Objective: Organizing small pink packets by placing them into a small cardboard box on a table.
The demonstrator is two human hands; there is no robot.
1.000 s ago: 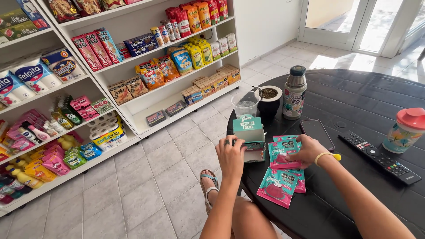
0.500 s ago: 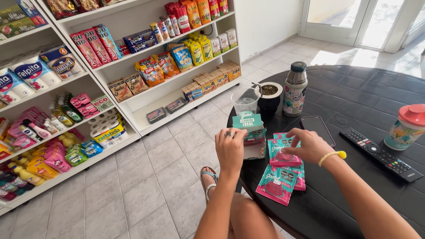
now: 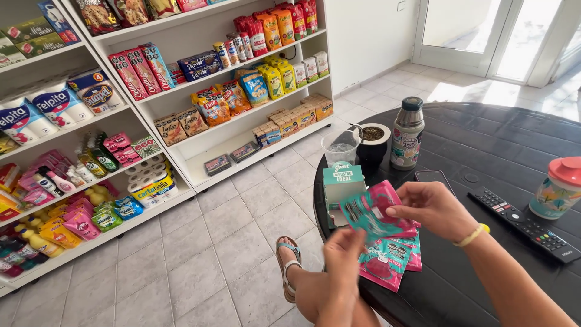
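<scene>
The left hand [image 3: 344, 247] and the right hand [image 3: 427, 208] pinch one teal-and-pink sachet [image 3: 370, 212] between them, lifted just above more sachets [image 3: 393, 257] lying flat on the dark table [image 3: 484, 139]. It looks light, floppy and slick, probably best held by its sealed edges. Just beyond the hands stands a teal carton [image 3: 342, 184].

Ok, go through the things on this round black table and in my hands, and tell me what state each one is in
Teal and pink flat sachet: lifted, gripped by both hands.
Left hand: pinching the sachet's lower edge.
Right hand: pinching its upper right side.
Teal cardboard display box: upright, top open.
Steel flask: upright, capped.
Clear plastic cup: upright, uncovered.
Red-lidded tumbler: lid on.
Black phone: screen dark.
</scene>
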